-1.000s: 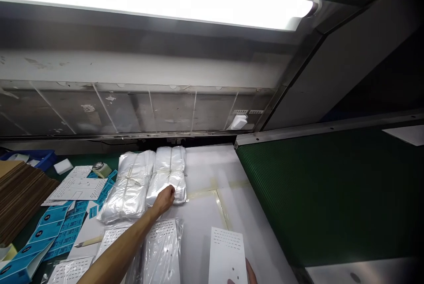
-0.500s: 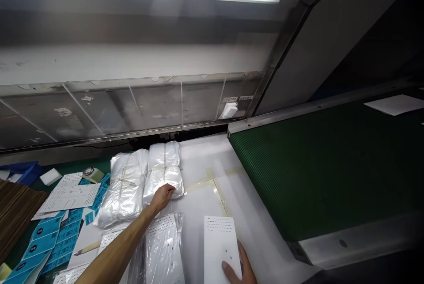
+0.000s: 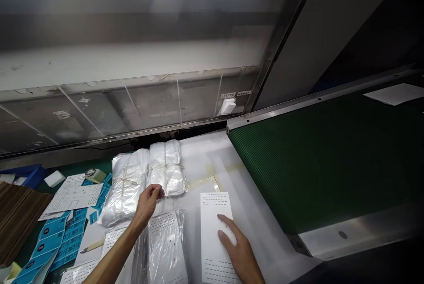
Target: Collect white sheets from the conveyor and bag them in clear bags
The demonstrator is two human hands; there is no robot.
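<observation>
My left hand (image 3: 149, 199) is at the lower left corner of a tied bundle of clear plastic bags (image 3: 164, 156), with its fingers pinched together. Whatever may be between its fingertips cannot be made out. A second tied bundle (image 3: 124, 187) lies to the left. On the white surface, a white panel with rows of slots and small holes (image 3: 212, 240) lies flat. My right hand (image 3: 241, 251) rests on the panel's right side, thumb and forefinger apart and stretched over it. Between my hands lies a similar panel in a clear bag (image 3: 167, 244).
A green ribbed conveyor belt (image 3: 318, 156) with metal edges runs along the right, a white sheet (image 3: 397, 93) on it. Blue printed labels (image 3: 49, 242), loose white panels (image 3: 73, 198), a small bottle (image 3: 95, 175), a knife (image 3: 92, 246) and stacked brown cardboard (image 3: 20, 217) crowd the left.
My left hand has shifted left along the bundle's lower edge. The white panel has moved farther up the table, and my right hand has gone from gripping its edge to lying on it.
</observation>
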